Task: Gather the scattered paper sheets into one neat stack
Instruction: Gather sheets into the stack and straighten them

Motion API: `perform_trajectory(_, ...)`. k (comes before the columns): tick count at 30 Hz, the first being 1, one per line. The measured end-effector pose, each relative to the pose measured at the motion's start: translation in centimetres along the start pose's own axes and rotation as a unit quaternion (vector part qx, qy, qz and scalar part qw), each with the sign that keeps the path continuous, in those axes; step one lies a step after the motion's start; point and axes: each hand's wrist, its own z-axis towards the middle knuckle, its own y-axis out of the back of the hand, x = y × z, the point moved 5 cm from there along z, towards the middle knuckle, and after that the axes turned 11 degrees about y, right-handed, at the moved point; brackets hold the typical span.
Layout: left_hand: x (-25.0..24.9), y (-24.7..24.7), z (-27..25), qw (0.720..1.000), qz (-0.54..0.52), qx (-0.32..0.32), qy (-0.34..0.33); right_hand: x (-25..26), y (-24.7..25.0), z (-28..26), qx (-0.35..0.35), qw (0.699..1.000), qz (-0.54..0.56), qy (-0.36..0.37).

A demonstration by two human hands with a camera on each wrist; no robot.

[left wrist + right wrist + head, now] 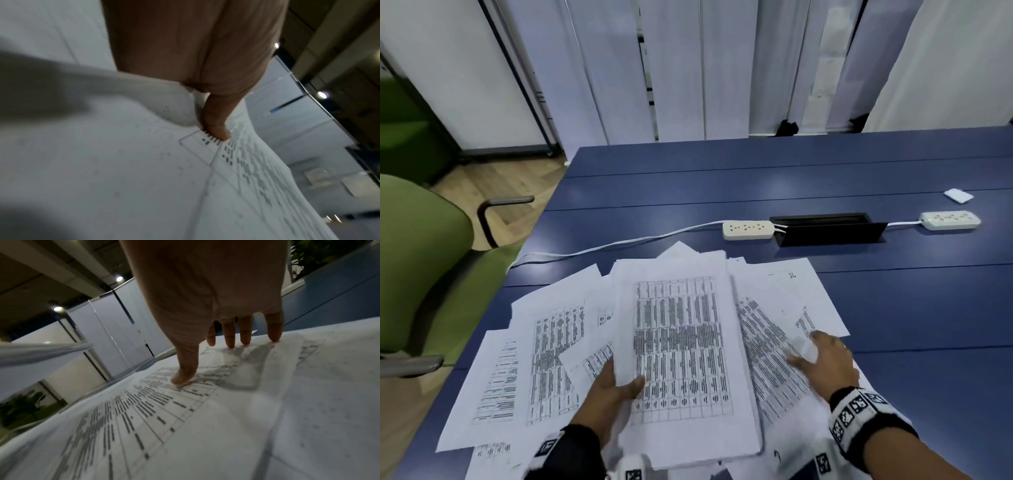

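Two white power strips (pixel 748 230) (pixel 950 220) flank a black cable box (pixel 828 229) on the blue table (pixel 893 291). A green chair (pixel 421 267) stands beside the table.

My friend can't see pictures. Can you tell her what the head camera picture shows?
A person's left hand grips a stack of printed sheets, while the right hand presses spread fingers on loose sheets beside it. More papers lie scattered across a blue table.

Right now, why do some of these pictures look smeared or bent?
Head view: wide lens bows the table edge; printed sheets fairly sharp. Left wrist view: near paper blurred and shadowed, thumb clearer. Right wrist view: fingers cast soft shadows; foreground print smears.
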Motion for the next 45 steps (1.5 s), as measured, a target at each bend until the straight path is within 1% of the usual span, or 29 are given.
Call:
perform_trajectory(1, 0.5, 1.3, -0.3, 0.999, -0.023, -0.022, 0.011, 0.0, -0.1, 0.1, 0.028, 0.998, -0.051, -0.005)
perform_trajectory(2, 1.3, 2.7, -0.3, 0.997, -0.032, -0.058, 0.029, -0.1, -0.3, 0.2, 0.05, 0.994, -0.092, -0.007)
perform_trajectory(3, 2.4, 4.1, -0.1, 0.995, -0.017, -0.09, 0.043, 0.1, -0.5, 0.3, 0.062, 0.992, -0.113, -0.005)
perform_trajectory(4, 3.8, 5.4, 0.3, 0.988, 0.017, -0.133, 0.072, -0.1, -0.8, 0.6, 0.071, 0.992, -0.1, -0.008)
perform_trajectory(5, 6.0, 7.1, 1.4, 0.98, 0.05, -0.168, 0.098, -0.1, -0.9, 0.9, 0.078, 0.995, -0.058, -0.016)
perform_trajectory(6, 9.5, 9.4, 3.8, 0.969, 0.089, -0.195, 0.123, -0.3, -1.1, 1.3, 0.086, 0.996, 0.002, -0.027)
perform_trajectory(7, 10.1, 9.5, 3.9, 0.955, 0.138, -0.221, 0.138, -0.3, -1.2, 1.5, 0.098, 0.993, 0.047, -0.039)
perform_trajectory(8, 9.7, 9.0, 3.1, 0.939, 0.181, -0.252, 0.146, -0.2, -1.3, 1.5, 0.112, 0.99, 0.071, -0.048)
perform_trajectory(9, 7.6, 7.4, 0.8, 0.918, 0.237, -0.281, 0.149, -0.1, -1.4, 1.5, 0.114, 0.99, 0.067, -0.049)
perform_trajectory(10, 6.0, 6.4, -0.8, 0.893, 0.292, -0.305, 0.154, 0.1, -1.5, 1.6, 0.102, 0.992, 0.064, -0.043)
perform_trajectory(11, 5.0, 5.9, -1.5, 0.876, 0.319, -0.326, 0.155, 0.5, -1.4, 1.6, 0.076, 0.994, 0.067, -0.034)
perform_trajectory(12, 4.6, 5.7, -1.5, 0.874, 0.315, -0.334, 0.16, 0.8, -1.3, 1.4, 0.046, 0.995, 0.082, -0.024)
perform_trajectory(13, 4.4, 5.5, -1.5, 0.878, 0.302, -0.337, 0.156, 1.1, -1.3, 1.4, 0.019, 0.995, 0.098, -0.015)
perform_trajectory(16, 4.5, 5.2, -1.0, 0.913, 0.213, -0.329, 0.117, 1.4, -0.7, 1.0, -0.036, 0.99, 0.135, 0.001)
perform_trajectory(18, 4.5, 5.1, -0.8, 0.932, 0.168, -0.31, 0.088, 1.4, 0.2, 1.0, -0.07, 0.987, 0.147, -0.008)
perform_trajectory(20, 4.3, 5.1, -0.8, 0.941, 0.139, -0.302, 0.063, 0.9, 1.2, 1.1, -0.098, 0.982, 0.155, -0.033)
perform_trajectory(22, 4.0, 5.5, -0.9, 0.937, 0.126, -0.325, 0.032, 0.3, 1.4, 1.2, -0.088, 0.984, 0.147, -0.048)
perform_trajectory(24, 3.4, 6.1, -1.1, 0.932, 0.105, -0.347, 0.002, 0.0, 1.2, 0.9, -0.073, 0.989, 0.123, -0.044)
perform_trajectory(26, 2.8, 6.0, -1.0, 0.944, 0.092, -0.317, -0.023, 0.1, 0.9, 0.6, -0.08, 0.992, 0.096, -0.021)
perform_trajectory(28, 2.5, 5.8, -1.0, 0.957, 0.071, -0.279, -0.018, 0.2, 0.3, 0.6, -0.081, 0.993, 0.083, -0.009)
perform_trajectory(29, 2.5, 5.6, -1.1, 0.962, 0.064, -0.266, -0.019, 0.2, -0.2, 0.8, -0.068, 0.994, 0.082, -0.015)
perform_trajectory(32, 3.3, 5.0, -0.9, 0.967, 0.072, -0.243, -0.025, 0.7, -2.0, 1.0, -0.039, 0.993, 0.109, -0.038)
perform_trajectory(33, 3.4, 4.6, -0.9, 0.969, 0.075, -0.234, -0.028, 0.9, -2.5, 1.1, -0.038, 0.99, 0.126, -0.054)
perform_trajectory(36, 4.3, 4.3, -0.6, 0.977, 0.059, -0.203, -0.001, 0.9, -3.5, 0.8, -0.06, 0.972, 0.186, -0.128)
perform_trajectory(38, 4.2, 5.3, -0.4, 0.981, 0.035, -0.191, -0.005, 0.9, -3.4, 0.7, -0.077, 0.966, 0.203, -0.143)
perform_trajectory(40, 3.5, 7.0, -0.7, 0.981, 0.021, -0.194, -0.015, 0.4, -2.7, 0.8, -0.1, 0.961, 0.214, -0.146)
perform_trajectory(43, 0.7, 9.9, -2.1, 0.977, 0.018, -0.207, -0.054, -0.3, -2.2, 1.0, -0.121, 0.963, 0.199, -0.138)
perform_trajectory(44, -0.3, 10.7, -2.7, 0.976, 0.013, -0.209, -0.067, -0.3, -2.3, 1.1, -0.101, 0.971, 0.171, -0.132)
perform_trajectory(45, -1.4, 11.5, -3.2, 0.973, 0.0, -0.215, -0.078, 0.3, -2.5, 1.0, -0.061, 0.983, 0.123, -0.124)
